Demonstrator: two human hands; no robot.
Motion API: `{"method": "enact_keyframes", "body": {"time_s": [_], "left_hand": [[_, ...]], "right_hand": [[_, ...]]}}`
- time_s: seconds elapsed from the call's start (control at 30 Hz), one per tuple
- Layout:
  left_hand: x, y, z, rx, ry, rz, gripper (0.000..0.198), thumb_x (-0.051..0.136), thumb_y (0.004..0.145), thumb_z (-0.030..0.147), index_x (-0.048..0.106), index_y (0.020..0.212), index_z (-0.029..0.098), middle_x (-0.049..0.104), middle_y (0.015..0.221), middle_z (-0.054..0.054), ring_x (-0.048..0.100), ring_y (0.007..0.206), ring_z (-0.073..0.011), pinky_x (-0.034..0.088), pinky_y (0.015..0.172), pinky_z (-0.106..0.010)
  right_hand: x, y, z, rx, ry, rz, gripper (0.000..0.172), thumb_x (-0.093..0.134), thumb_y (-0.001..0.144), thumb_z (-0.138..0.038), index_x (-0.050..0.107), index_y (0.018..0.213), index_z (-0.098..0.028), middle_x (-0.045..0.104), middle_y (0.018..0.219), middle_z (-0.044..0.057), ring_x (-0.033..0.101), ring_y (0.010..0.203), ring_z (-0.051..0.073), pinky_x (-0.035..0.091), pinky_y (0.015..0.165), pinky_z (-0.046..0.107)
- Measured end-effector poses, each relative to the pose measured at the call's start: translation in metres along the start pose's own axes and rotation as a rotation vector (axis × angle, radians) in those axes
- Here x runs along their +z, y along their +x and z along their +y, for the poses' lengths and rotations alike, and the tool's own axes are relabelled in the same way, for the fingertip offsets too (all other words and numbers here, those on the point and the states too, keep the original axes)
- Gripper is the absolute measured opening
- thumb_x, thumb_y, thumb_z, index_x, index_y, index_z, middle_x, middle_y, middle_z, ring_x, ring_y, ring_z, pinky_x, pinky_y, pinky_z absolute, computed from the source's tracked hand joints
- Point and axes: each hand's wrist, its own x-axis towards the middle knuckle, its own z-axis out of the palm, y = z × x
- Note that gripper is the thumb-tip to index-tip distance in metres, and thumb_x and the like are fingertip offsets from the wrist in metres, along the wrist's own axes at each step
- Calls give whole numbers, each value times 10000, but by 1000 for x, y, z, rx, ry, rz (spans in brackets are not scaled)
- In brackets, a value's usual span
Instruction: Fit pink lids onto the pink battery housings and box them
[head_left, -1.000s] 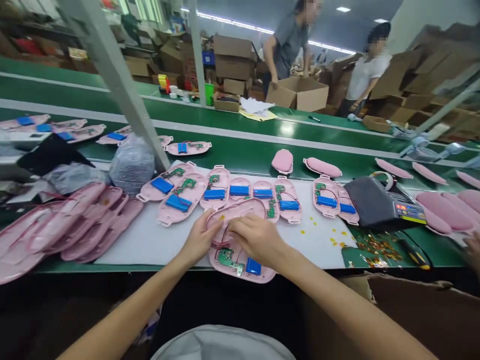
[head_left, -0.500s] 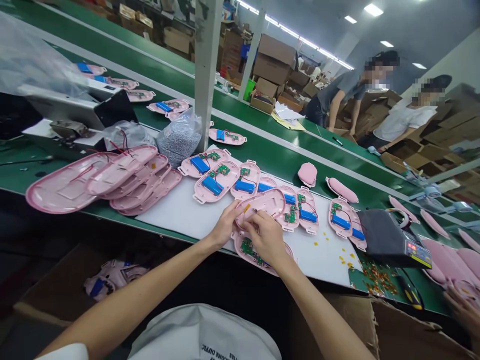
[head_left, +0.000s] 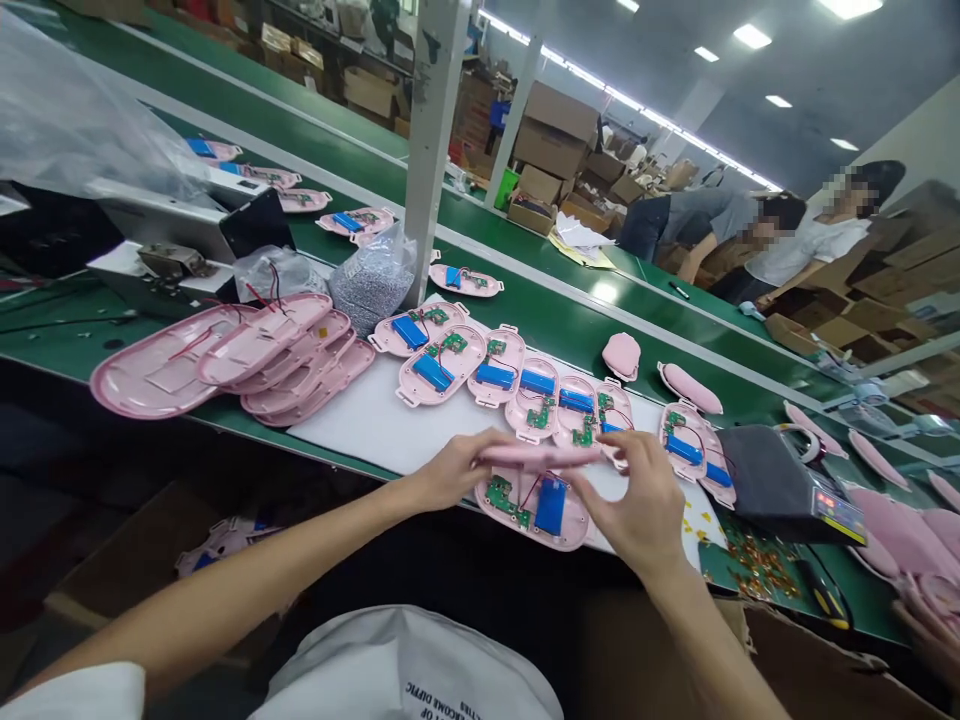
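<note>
My left hand [head_left: 455, 468] and my right hand [head_left: 638, 500] pinch the two ends of a pink cover shell [head_left: 538, 457], held flat and edge-on just above an open pink base shell [head_left: 534, 504]. That base lies on the white mat [head_left: 375, 425] at the near table edge, with a green circuit board, red wires and a blue battery inside. Behind it runs a row of similar open shells [head_left: 495, 372] with blue batteries.
A stack of empty pink covers [head_left: 225, 355] lies at the left. A bag of grey pellets [head_left: 373, 277] leans by a white post [head_left: 433, 140]. A grey device [head_left: 780, 485] sits at the right. Two people work at cardboard boxes across the green conveyor [head_left: 570, 310].
The cover shell was tilted up over the base; now it is turned flat above it, and my right hand has shifted to its right end. The head view swung left.
</note>
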Motion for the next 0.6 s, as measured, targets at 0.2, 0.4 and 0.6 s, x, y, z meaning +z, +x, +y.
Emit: {"method": "enact_keyframes", "body": {"time_s": [0.2, 0.4, 0.6], "left_hand": [[-27, -5, 42, 235, 575, -495, 662, 512, 627, 13, 509, 1263, 195, 426, 1465, -129, 367, 1365, -281, 255, 1155, -500], [-70, 89, 79, 124, 865, -505, 368, 551, 756, 139, 666, 1079, 272, 605, 1289, -27, 548, 1180, -220, 398, 1053, -362], [-173, 263, 38, -455, 1251, -33, 367, 506, 908, 219, 535, 1267, 145, 519, 1351, -142, 466, 1263, -293, 351, 1069, -524]], "right_hand": [[31, -39, 4, -130, -85, -543, 1006, 755, 660, -501, 308, 1463, -91, 356, 1472, 209, 340, 1342, 369, 344, 1088, 511], [64, -47, 7, -97, -29, -507, 875, 721, 650, -420, 395, 1401, -110, 462, 1363, 205, 475, 1197, 373, 412, 1012, 498], [22, -10, 57, -167, -85, -92, 709, 638, 764, -413, 362, 1390, -226, 536, 1281, 143, 538, 1133, 327, 468, 917, 426]]}}
